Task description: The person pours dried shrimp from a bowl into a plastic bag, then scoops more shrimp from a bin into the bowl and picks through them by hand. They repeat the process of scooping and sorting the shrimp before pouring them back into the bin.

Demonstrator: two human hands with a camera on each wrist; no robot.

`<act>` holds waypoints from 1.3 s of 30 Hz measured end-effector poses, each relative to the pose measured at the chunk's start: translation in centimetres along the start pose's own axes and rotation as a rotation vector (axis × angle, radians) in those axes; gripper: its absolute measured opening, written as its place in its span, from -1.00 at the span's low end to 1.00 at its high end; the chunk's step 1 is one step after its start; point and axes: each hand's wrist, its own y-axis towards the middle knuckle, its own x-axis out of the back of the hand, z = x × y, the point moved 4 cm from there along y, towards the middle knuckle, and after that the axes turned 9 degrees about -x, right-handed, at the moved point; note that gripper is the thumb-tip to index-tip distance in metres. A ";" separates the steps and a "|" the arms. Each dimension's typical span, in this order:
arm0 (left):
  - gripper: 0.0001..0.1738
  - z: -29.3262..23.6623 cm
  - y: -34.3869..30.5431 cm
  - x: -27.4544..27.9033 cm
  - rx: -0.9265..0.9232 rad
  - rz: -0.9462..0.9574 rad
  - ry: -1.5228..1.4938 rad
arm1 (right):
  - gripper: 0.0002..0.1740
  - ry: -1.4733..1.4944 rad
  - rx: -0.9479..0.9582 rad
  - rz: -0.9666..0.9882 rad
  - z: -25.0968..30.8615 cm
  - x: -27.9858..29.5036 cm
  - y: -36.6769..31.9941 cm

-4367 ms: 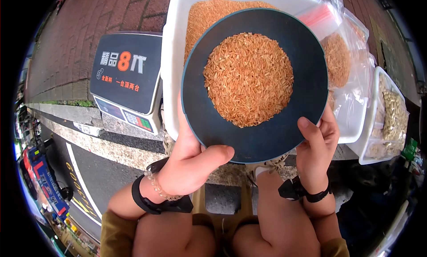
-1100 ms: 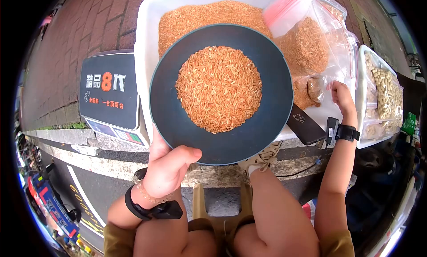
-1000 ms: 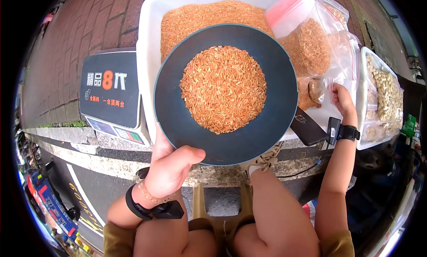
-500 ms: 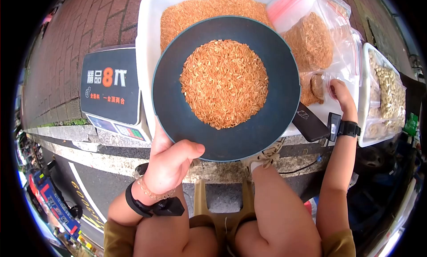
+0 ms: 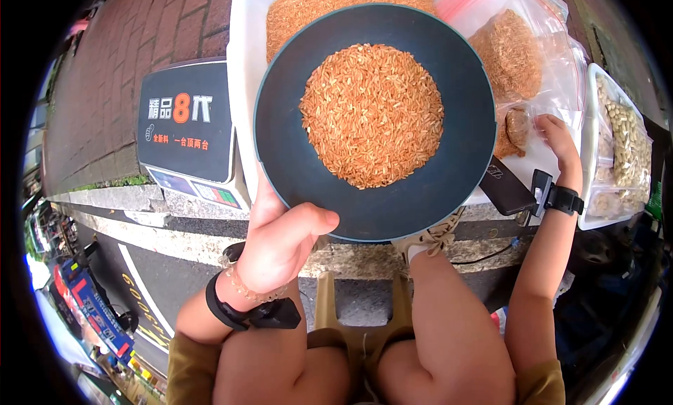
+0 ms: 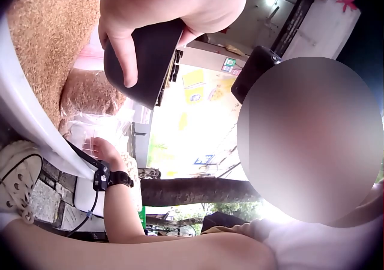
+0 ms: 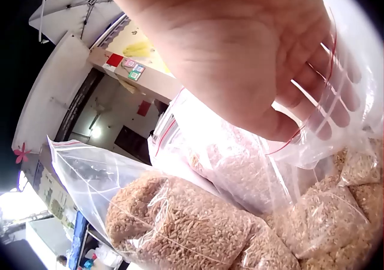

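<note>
My left hand [image 5: 277, 247] grips the rim of a dark round bowl [image 5: 378, 219], thumb over its near edge; reddish-brown grains [image 5: 371, 117] lie in its middle. The left wrist view shows this hand [image 6: 162, 12] round the bowl [image 6: 144, 63], seen from the side. My right hand [image 5: 559, 140] is at a clear plastic bag, right of the bowl. In the right wrist view its fingers [image 7: 324, 93] are spread and seen through the film, near a red seal line; the thumb is close to that line. A grain-filled bag [image 7: 180, 222] lies below this hand [image 7: 234, 60].
A white tub [image 5: 245, 89] of loose grain stands behind the bowl. To its left is a scale [image 5: 186, 124]; at the right, a white tray [image 5: 590, 163] holds bagged pale pieces. A black phone-like object [image 5: 508, 187] lies between bowl and right wrist.
My right hand has left the bowl since the oldest frame and is at the bags; its fingers look less curled than a second ago. My left hand still grips the bowl, now slightly higher in view.
</note>
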 end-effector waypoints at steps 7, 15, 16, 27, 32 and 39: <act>-0.12 -0.2 -0.1 0.0 0.051 -0.001 -0.006 | -0.60 -0.092 0.016 -0.032 0.6 0.6 -1.0; -0.09 -0.2 -0.2 -0.2 0.006 0.050 -0.029 | -0.49 -0.255 0.082 -0.027 1.1 0.2 -2.2; -0.09 -0.2 -0.2 -0.2 0.007 0.049 -0.029 | -0.46 -0.253 0.111 -0.030 1.1 0.1 -2.2; -0.14 -0.4 -0.3 -0.1 -0.016 0.090 -0.007 | -0.52 -0.357 -0.049 -0.104 0.8 0.8 -4.2; -0.09 -0.4 -0.1 -0.3 0.014 0.055 0.001 | -0.57 -0.620 0.237 -0.522 2.7 3.0 -7.6; -0.02 -0.1 0.5 -1.1 0.051 0.062 0.091 | -0.37 -0.151 1.100 -0.031 16.7 -5.1 -25.1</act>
